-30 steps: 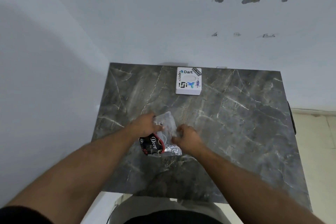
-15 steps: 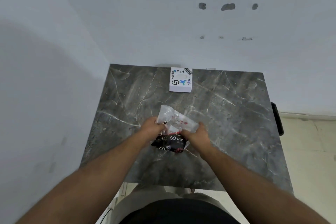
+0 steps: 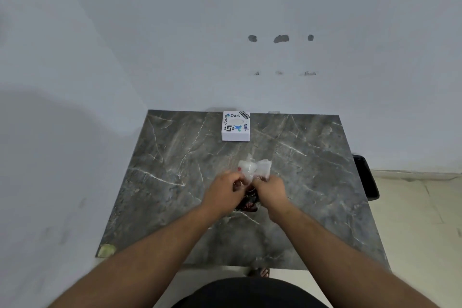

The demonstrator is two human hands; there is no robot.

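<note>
A clear plastic bag is bunched up between both hands over the middle of the dark marble table. My left hand grips its left part and my right hand grips its right part, fingers curled. A dark Dove packet sits in the bag's lower end, mostly hidden between my wrists. The bag's open top sticks up beyond my knuckles.
A white box with stickers stands at the table's far edge by the wall. A black object hangs off the table's right side. A yellowish scrap marks the near-left corner. A sandalled foot shows below the near edge.
My hands have come closer together and gathered the bag's upper part into a bunch. The Dove packet, lying flat and readable before, is now squeezed between my wrists.
</note>
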